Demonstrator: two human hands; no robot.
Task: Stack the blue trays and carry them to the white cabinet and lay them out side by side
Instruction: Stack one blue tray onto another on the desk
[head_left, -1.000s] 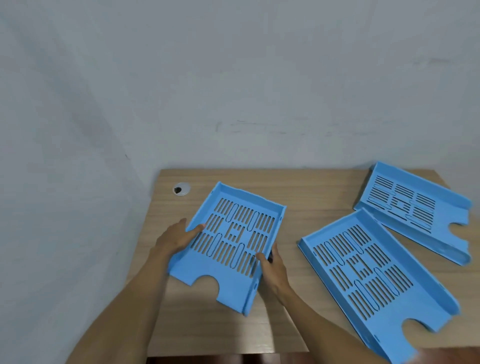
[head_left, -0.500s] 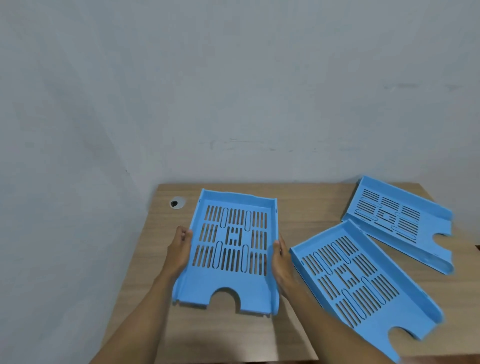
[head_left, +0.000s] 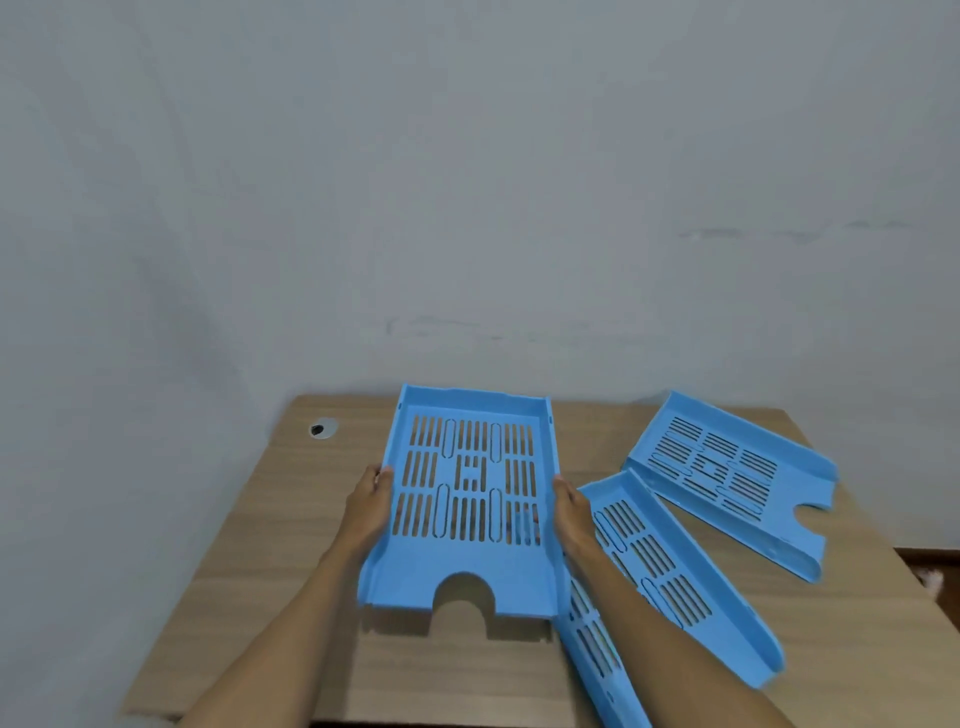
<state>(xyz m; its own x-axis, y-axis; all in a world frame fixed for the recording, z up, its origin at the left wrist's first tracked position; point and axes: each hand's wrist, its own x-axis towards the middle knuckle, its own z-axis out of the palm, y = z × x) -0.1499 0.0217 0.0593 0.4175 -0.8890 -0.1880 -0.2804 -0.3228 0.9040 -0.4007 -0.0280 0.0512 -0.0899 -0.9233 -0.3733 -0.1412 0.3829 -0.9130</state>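
From my head view, my left hand (head_left: 370, 500) and right hand (head_left: 570, 515) clasp the long sides of a blue tray (head_left: 467, 499), held above the wooden table (head_left: 249, 545). Just beyond my right hand lies a second tray (head_left: 691, 582), and a third tray (head_left: 727, 478) farther right.

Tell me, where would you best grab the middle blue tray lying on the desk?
Probably by its two long side walls, about midway along, one hand from each side, as both hands already hold the lifted tray. The middle tray is wide and shallow with raised walls. The right forearm now crosses its near-left wall.
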